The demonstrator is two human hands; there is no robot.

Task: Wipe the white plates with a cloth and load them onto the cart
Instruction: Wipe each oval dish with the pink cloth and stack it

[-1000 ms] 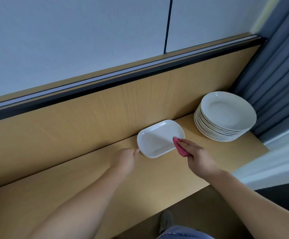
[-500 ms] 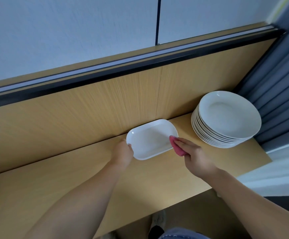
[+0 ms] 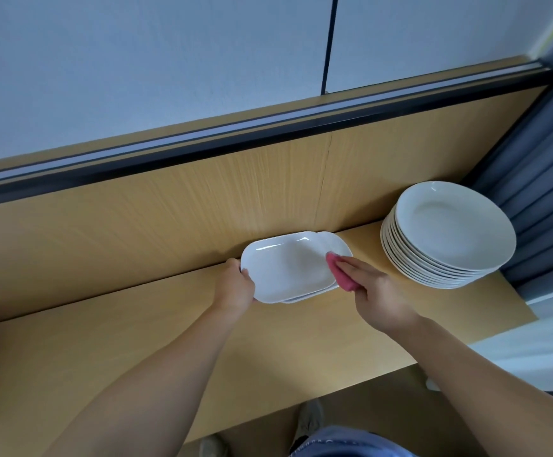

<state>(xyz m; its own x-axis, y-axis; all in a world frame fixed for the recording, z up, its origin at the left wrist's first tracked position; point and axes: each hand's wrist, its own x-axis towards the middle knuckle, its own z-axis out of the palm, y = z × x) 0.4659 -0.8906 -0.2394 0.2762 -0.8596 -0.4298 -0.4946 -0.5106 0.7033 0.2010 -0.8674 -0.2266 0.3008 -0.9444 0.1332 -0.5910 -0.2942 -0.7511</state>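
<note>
Wooden counter (image 3: 202,351) runs along a wood-panelled wall. At the centre of the frame the left hand (image 3: 235,286) grips the left end of an oblong white plate (image 3: 288,268), fingers curled round its rim. The right hand (image 3: 379,291) holds one pink cloth (image 3: 339,275) against the plate's right end. A second oblong plate (image 3: 337,244) lies just under the first, so two in all. At the right stands one stack of round white plates (image 3: 449,232), about ten, beside a grey curtain (image 3: 545,192).
</note>
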